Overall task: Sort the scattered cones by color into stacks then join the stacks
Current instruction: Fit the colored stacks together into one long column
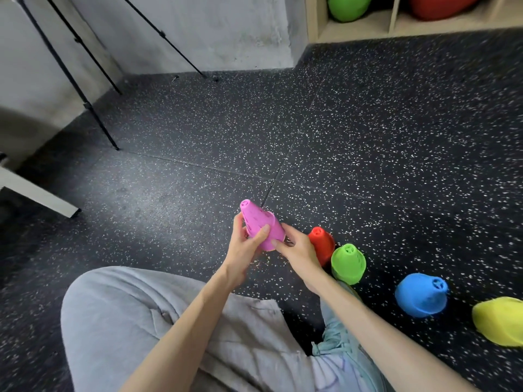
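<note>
Above the speckled floor (198, 142), both hands hold a pink stack of cones clear of the ground.

Largest first: four sorted stacks stand in a row from the middle out toward four o'clock, yellow stack (499, 321) at the edge, then blue stack (421, 295), green stack (348, 263) and red stack (322, 244), each upright and set just apart, probably so colours stay separate until joining. The pink stack (261, 227) sits just below centre, tip tilted toward eleven o'clock, likely held so to seat the nested cones; its top has small vent holes. The left hand (246, 244) has its thumb across the side, a curled grip; the right hand (297, 247) pinches the base rim.
</note>
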